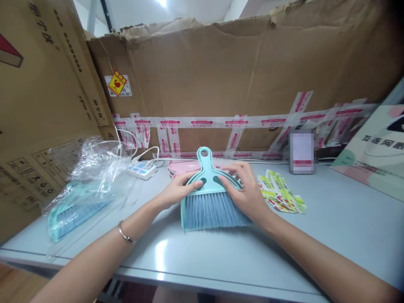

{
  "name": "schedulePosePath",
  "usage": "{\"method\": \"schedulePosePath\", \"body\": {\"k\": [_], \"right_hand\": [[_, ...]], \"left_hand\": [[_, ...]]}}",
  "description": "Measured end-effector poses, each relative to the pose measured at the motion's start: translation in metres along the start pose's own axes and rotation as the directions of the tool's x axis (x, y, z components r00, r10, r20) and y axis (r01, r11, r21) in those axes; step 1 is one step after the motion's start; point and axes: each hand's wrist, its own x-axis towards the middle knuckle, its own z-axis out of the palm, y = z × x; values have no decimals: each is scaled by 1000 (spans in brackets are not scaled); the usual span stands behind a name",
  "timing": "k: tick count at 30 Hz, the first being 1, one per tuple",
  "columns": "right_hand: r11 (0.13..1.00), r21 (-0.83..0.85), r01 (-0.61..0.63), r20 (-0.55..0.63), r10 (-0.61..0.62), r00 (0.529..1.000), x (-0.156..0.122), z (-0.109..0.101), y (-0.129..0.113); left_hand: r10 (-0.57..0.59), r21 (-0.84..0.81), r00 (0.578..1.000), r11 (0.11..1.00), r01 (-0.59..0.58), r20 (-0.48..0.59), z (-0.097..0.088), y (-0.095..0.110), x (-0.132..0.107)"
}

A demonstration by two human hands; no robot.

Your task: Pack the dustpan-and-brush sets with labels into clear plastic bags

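A mint-green hand brush [208,174] with blue-grey bristles is nested against a matching dustpan [183,214], whose rim shows along the left side. The pair is held handle up over the middle of the table. My left hand [180,188] grips the left shoulder, its thumb lying by an oval hole. On the other shoulder, my right hand [248,191] is closed, thumb near the second hole and fingers curled behind. Behind the brush, a pink plastic piece [181,167] lies partly hidden on the table.
Another mint brush set [75,210] lies at left under crumpled clear plastic [97,158]. A white power strip [142,170] with cables stands beside it. Green-and-white sachets [280,191] and an upright blurred-screen device [302,151] are at right. Cardboard [202,75] walls the table's [331,235] back.
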Motion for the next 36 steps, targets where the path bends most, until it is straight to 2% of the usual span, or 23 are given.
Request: {"method": "schedulePosePath", "body": {"k": [3, 6, 8, 15, 20, 26, 32, 36], "right_hand": [[971, 115, -211, 145, 193, 970, 2, -3, 8], [890, 196, -413, 365, 325, 873, 6, -6, 18], [857, 216, -468, 427, 348, 835, 8, -8, 21], [859, 195, -474, 310, 405, 860, 4, -5, 16], [850, 173, -498, 340, 423, 840, 0, -3, 17], [862, 170, -478, 348, 401, 847, 2, -8, 14], [841, 118, -528, 388, 450, 804, 3, -10, 9], [841, 139, -523, 372, 445, 815, 2, -9, 10]], "left_hand": [[-25, 38, 999, 999, 26, -29, -2, -4, 9], [-39, 62, 998, 997, 42, -54, 1, -4, 17], [-35, 64, 996, 997, 40, -84, 6, -1, 19], [-96, 28, 978, 994, 102, -186, 21, 13, -2], [-90, 41, 973, 994, 101, -214, 21, 10, -5], [-62, 12, 962, 998, 68, -266, 26, 6, -5], [-56, 6, 958, 998, 60, -281, 26, 7, -5], [-44, -10, 961, 999, 43, -274, 26, 7, -5]]}}
